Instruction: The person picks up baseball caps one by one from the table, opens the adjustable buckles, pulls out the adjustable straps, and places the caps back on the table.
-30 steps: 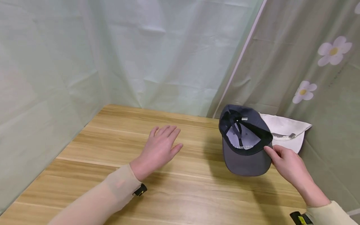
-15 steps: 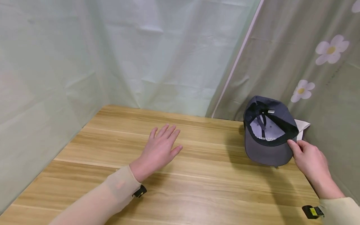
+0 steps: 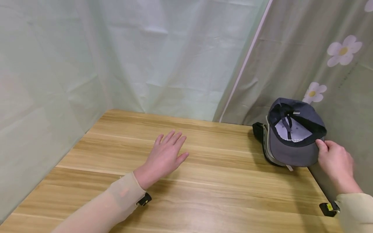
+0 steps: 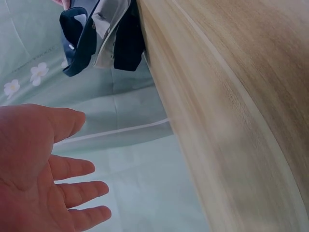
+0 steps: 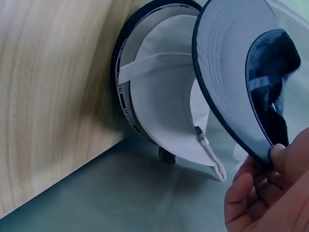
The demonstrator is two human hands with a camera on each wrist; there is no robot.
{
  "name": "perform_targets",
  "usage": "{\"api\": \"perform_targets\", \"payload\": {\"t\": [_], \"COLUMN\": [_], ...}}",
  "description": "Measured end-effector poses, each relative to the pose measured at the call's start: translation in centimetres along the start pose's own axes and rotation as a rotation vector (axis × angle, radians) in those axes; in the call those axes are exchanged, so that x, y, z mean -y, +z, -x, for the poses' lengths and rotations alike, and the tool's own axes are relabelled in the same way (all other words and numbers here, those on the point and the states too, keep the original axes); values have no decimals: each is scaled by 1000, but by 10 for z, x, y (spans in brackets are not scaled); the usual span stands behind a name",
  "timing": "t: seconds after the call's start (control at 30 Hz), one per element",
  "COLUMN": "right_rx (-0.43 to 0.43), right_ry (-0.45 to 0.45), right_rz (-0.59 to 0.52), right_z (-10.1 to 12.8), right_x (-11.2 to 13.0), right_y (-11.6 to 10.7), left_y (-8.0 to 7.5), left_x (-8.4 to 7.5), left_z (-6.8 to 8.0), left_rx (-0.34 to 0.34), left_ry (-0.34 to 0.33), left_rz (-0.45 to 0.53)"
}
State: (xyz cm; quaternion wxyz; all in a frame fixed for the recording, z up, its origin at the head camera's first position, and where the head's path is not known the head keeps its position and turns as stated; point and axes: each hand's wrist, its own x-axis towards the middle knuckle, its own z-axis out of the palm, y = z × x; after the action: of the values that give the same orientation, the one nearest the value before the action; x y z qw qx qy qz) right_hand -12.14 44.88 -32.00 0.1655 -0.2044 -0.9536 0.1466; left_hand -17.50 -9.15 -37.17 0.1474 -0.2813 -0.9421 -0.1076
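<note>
My right hand pinches a dark grey-blue baseball cap at the side of its brim, thumb on top. The cap's hollow faces up, showing a strap and white lettering inside. In the right wrist view it is held tilted above a white cap, which lies on another cap with a black edge. From the head view, the held cap hides most of both; a black part sticks out at the left. My left hand holds nothing, fingers spread over the middle of the table.
The caps are at the back right corner of the wooden table, close to its right edge. Pale green curtains hang behind and at the left; a grey-green one with daisies hangs at the right.
My right hand has carried the grey-blue cap rightward and slightly back, over the white cap. The black part at its left has come into view. My left hand has barely moved.
</note>
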Motion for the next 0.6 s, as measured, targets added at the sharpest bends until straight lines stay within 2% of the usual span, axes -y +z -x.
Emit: {"api": "perform_targets", "payload": {"t": [0.23,0.6], "right_rx": [14,109], "right_ry": [114,145], "right_rz": [5,10], "right_z": [-11,-24], "right_x": [0,-16], "right_y": [6,25], "left_y": [0,-5], "left_x": [2,-1], "left_z": [0,1], "left_rx": [-1,8], "left_ry": [6,6], "left_rz": [-10,9]}}
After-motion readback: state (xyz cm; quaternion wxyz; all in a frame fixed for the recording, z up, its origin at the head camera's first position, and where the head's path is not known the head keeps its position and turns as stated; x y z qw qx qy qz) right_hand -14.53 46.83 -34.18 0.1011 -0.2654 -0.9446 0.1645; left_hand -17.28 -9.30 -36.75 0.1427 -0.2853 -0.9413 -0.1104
